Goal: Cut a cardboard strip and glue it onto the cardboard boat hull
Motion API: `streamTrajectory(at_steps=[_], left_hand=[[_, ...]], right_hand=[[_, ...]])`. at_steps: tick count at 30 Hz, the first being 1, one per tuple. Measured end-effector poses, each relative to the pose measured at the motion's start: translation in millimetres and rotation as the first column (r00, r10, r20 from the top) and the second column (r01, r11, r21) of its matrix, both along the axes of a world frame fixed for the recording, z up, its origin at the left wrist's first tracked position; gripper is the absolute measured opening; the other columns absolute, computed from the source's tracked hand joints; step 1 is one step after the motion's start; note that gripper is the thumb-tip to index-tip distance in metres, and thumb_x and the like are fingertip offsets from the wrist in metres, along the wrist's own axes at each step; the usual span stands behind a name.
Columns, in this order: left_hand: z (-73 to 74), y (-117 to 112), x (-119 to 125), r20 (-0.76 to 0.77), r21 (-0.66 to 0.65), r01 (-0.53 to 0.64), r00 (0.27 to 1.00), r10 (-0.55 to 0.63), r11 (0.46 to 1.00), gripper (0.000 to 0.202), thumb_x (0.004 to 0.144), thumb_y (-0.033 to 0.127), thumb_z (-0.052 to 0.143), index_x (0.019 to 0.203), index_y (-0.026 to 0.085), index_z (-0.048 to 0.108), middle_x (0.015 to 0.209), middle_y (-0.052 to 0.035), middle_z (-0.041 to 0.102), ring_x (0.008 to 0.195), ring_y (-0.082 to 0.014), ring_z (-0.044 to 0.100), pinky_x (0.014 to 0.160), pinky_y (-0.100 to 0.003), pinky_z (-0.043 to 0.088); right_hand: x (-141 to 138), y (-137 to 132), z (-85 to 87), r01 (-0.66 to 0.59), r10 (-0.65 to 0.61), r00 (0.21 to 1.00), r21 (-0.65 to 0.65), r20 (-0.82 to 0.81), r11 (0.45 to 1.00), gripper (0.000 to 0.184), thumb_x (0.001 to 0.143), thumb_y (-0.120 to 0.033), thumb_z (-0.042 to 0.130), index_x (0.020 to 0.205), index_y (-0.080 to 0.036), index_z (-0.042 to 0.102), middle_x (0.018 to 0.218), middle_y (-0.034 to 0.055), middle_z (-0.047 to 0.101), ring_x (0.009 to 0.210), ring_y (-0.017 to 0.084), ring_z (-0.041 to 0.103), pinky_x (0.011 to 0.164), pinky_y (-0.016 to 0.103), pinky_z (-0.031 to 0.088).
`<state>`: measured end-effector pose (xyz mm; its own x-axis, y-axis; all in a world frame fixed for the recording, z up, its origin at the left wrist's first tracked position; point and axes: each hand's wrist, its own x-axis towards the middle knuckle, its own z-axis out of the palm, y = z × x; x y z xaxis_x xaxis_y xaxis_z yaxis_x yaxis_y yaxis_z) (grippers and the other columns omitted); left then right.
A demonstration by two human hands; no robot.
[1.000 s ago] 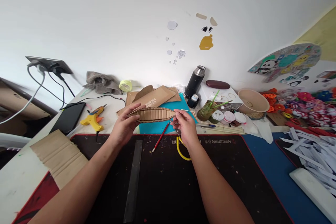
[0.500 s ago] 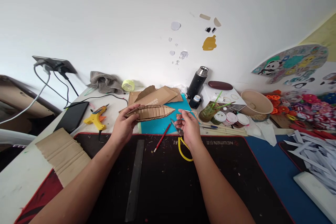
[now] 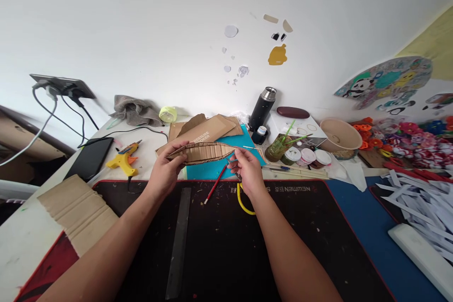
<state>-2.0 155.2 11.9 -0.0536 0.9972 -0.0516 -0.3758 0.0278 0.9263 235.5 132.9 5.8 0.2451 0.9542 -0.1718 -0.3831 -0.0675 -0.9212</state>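
A cardboard boat shape with a pointed right end and low folded sides is held above the table. My left hand is closed around its left end, fingers over the rim and thumb in front. At the pointed tip, the thumb and fingertips of my right hand pinch the cardboard. Scissors with a yellow handle show just below my right hand, partly covered by it. Whether they rest on the mat or hang from the hand I cannot tell. A red pencil lies beneath the boat shape.
A metal ruler lies on the black mat. To the left are a yellow glue gun and a cardboard sheet. Behind stand a black flask, paint jars and a jar of green sticks. Paper strips pile at right.
My right hand has moved left onto the boat shape's pointed tip and now pinches it; before, it was apart from the tip. The whole view has shifted slightly.
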Motion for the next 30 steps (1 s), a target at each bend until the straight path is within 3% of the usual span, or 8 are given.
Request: streamTrajectory(at_steps=[5, 7, 13, 17, 20, 24, 27, 30], left_hand=[[-7.9, 5.4, -7.8, 0.001, -0.07, 0.067, 0.998, -0.067, 0.995, 0.037, 0.069, 0.029, 0.095, 0.105, 0.021, 0.09, 0.111, -0.0088, 0.085, 0.088, -0.0205, 0.072, 0.064, -0.023, 0.056], [-8.8, 8.7, -15.0, -0.033, -0.102, 0.118, 0.992, -0.122, 0.988, 0.035, 0.073, 0.035, 0.095, 0.105, 0.021, 0.091, 0.116, -0.0105, 0.085, 0.088, -0.0223, 0.073, 0.057, -0.022, 0.054], [11.7, 9.6, -41.6, -0.066, -0.179, 0.418, 0.898, -0.435, 0.89, 0.051, 0.066, 0.031, 0.101, 0.115, 0.022, 0.09, 0.135, -0.0183, 0.082, 0.124, -0.0434, 0.076, 0.086, -0.038, 0.067], [27.7, 3.2, -45.4, -0.186, -0.293, 0.514, 0.796, -0.576, 0.806, 0.058, 0.064, 0.039, 0.102, 0.12, 0.027, 0.09, 0.14, -0.0192, 0.08, 0.136, -0.0489, 0.07, 0.084, -0.04, 0.068], [32.3, -2.1, -33.3, -0.339, -0.241, 0.499, 0.76, -0.554, 0.832, 0.057, 0.068, 0.046, 0.101, 0.12, 0.028, 0.089, 0.139, -0.0157, 0.081, 0.136, -0.0455, 0.07, 0.097, -0.042, 0.066], [33.3, -9.2, -13.2, -0.587, -0.178, 0.579, 0.586, -0.558, 0.796, 0.064, 0.088, 0.064, 0.082, 0.138, 0.025, 0.079, 0.145, -0.0106, 0.078, 0.136, -0.039, 0.069, 0.115, -0.047, 0.055], [31.1, -14.6, -4.5, -0.716, -0.124, 0.6, 0.497, -0.49, 0.79, 0.054, 0.098, 0.066, 0.068, 0.129, 0.023, 0.08, 0.131, -0.0091, 0.082, 0.12, -0.0339, 0.074, 0.106, -0.042, 0.055], [27.1, -18.7, -0.2, -0.773, -0.117, 0.589, 0.452, -0.445, 0.8, 0.045, 0.101, 0.064, 0.062, 0.103, 0.022, 0.078, 0.098, -0.0038, 0.079, 0.092, -0.0259, 0.071, 0.085, -0.036, 0.053]], right_hand=[[0.7, 0.4, -0.5, 0.004, -0.004, 1.0, 0.006, 0.016, 1.0, 0.05, 0.07, -0.06, 0.096, 0.096, -0.021, 0.076, 0.073, -0.0008, 0.073, 0.057, 0.017, 0.072, 0.049, 0.025, 0.05], [1.8, 0.6, 0.3, 0.011, -0.011, 1.0, 0.006, 0.018, 1.0, 0.049, 0.07, -0.06, 0.096, 0.092, -0.021, 0.075, 0.071, -0.0012, 0.072, 0.057, 0.017, 0.071, 0.049, 0.025, 0.049], [1.8, 0.3, 1.9, 0.005, -0.006, 0.998, 0.017, 0.062, 1.0, 0.048, 0.072, -0.061, 0.093, 0.085, -0.022, 0.07, 0.066, -0.0033, 0.065, 0.055, 0.017, 0.07, 0.047, 0.025, 0.05], [-1.1, -1.4, 3.3, -0.031, 0.028, 0.995, 0.028, 0.099, 0.999, 0.046, 0.076, -0.061, 0.09, 0.084, -0.022, 0.069, 0.063, -0.005, 0.061, 0.052, 0.015, 0.067, 0.048, 0.025, 0.051], [-6.4, -5.5, 5.4, -0.081, 0.078, 0.99, 0.025, 0.119, 0.996, 0.043, 0.078, -0.059, 0.09, 0.083, -0.021, 0.07, 0.062, -0.0051, 0.061, 0.05, 0.015, 0.065, 0.047, 0.025, 0.051], [-18.1, -15.3, 8.4, -0.206, 0.199, 0.962, 0.02, 0.189, 0.978, 0.037, 0.084, -0.053, 0.086, 0.09, -0.019, 0.074, 0.062, -0.0039, 0.064, 0.053, 0.016, 0.068, 0.048, 0.024, 0.052], [-26.6, -22.4, 10.2, -0.312, 0.296, 0.923, 0.026, 0.244, 0.95, 0.034, 0.09, -0.052, 0.081, 0.093, -0.02, 0.073, 0.062, -0.0048, 0.063, 0.053, 0.015, 0.067, 0.05, 0.025, 0.053], [-31.0, -25.8, 11.5, -0.365, 0.348, 0.905, 0.026, 0.244, 0.931, 0.034, 0.091, -0.053, 0.08, 0.094, -0.02, 0.073, 0.062, -0.0053, 0.062, 0.053, 0.015, 0.064, 0.052, 0.026, 0.053]])
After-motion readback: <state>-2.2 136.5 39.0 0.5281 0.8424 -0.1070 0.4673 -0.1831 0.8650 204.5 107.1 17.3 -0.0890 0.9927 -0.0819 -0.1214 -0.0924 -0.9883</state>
